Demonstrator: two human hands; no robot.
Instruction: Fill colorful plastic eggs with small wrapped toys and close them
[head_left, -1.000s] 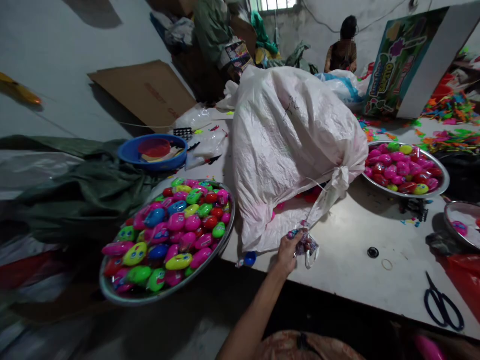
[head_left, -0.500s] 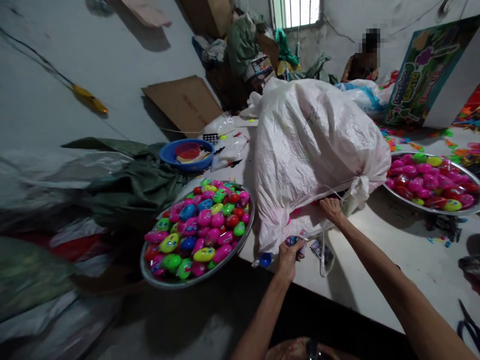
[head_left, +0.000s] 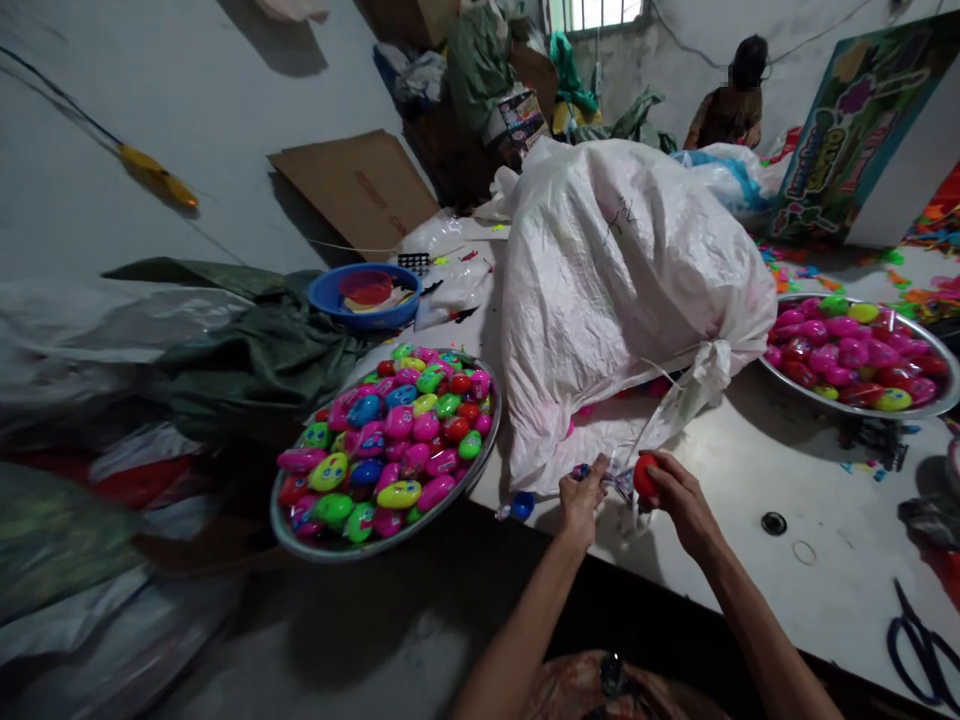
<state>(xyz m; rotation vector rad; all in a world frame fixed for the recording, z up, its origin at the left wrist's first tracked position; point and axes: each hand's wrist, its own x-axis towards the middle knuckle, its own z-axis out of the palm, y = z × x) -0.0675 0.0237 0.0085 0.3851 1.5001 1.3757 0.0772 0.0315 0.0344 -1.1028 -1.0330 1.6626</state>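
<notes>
My right hand point(head_left: 681, 500) is closed around a red plastic egg point(head_left: 644, 480), or one half of it; I cannot tell which. My left hand point(head_left: 582, 508) pinches a small printed plastic packet point(head_left: 580, 472), partly covered by the fingers. Clear crinkled film point(head_left: 619, 484) lies between the two hands. Right behind them stands a big white woven sack point(head_left: 630, 270), its mouth partly gaping over pink pieces, with a knotted corner on the right. A blue plastic egg half point(head_left: 522, 505) rests at the table edge, left of my left hand.
A metal basin point(head_left: 480, 480) heaped with colourful eggs stands at the left table edge, another basin point(head_left: 941, 408) at the right. Scissors point(head_left: 921, 645) lie at front right, near a black ring point(head_left: 774, 523). Behind are a blue bowl point(head_left: 322, 292), a printed box point(head_left: 855, 130) and a seated person point(head_left: 724, 115).
My right hand has come out of the sack's mouth towards me, now with the red egg in it. My left hand has stayed near the same spot. The view has shifted slightly.
</notes>
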